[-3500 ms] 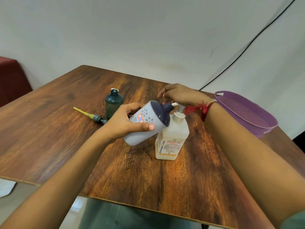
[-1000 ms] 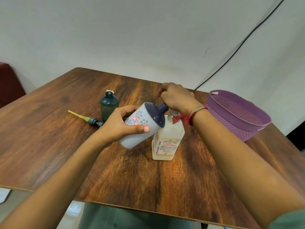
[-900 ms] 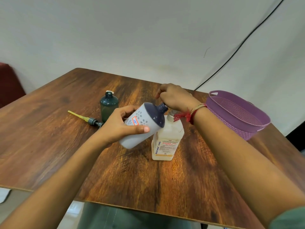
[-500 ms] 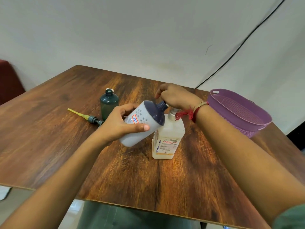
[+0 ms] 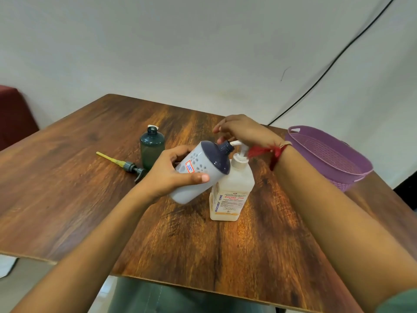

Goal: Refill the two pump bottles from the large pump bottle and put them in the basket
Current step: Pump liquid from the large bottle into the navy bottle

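My left hand (image 5: 171,175) grips a grey bottle with a dark blue top (image 5: 200,172), tilted so its open neck meets the white spout of the large pump bottle (image 5: 230,195). That large bottle stands upright at mid-table, pale with an orange-lettered label. My right hand (image 5: 243,132) rests on its pump head, which has risen, fingers partly lifted. A small dark green bottle (image 5: 151,146) stands uncapped behind my left hand. Its pump with a yellow tube (image 5: 126,164) lies on the table beside it. The purple basket (image 5: 327,154) sits at the right, with nothing visible in it.
The wooden table (image 5: 67,188) fills the view, its front edge near my body. A black cable (image 5: 327,64) runs down the white wall behind. A dark red piece of furniture (image 5: 13,114) stands at the far left.
My right hand has lifted and the pump head of the large bottle has come up, showing its white spout. The grey bottle stays tilted at the spout in my left hand.
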The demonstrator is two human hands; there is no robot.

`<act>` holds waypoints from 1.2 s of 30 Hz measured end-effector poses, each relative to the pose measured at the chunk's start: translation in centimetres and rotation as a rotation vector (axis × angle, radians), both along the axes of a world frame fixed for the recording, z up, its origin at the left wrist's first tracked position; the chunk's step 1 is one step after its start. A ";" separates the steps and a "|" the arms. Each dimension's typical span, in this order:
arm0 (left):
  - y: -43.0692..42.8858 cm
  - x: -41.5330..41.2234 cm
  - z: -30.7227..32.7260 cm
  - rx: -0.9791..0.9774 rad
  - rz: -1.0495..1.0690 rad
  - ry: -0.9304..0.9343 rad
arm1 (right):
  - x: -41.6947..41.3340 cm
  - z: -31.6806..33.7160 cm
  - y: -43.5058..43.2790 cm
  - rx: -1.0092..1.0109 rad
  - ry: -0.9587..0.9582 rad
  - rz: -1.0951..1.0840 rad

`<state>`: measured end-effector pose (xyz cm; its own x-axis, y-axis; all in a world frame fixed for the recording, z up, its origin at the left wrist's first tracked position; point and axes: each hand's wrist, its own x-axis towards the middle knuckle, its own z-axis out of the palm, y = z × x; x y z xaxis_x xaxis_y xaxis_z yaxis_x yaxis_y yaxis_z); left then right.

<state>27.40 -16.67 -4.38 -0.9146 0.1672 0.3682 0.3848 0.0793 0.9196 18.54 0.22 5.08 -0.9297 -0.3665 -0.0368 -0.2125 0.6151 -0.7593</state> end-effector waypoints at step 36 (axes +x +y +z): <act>0.2 1.9 -8.6 0.282 0.349 -0.156 | 7.3 -15.3 5.7 -0.545 0.139 -0.005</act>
<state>29.30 -16.46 -12.99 -0.9464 -0.2463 0.2091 0.2352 -0.0817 0.9685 25.80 5.90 -10.24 -0.9142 -0.2934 0.2795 -0.3310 0.1428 -0.9328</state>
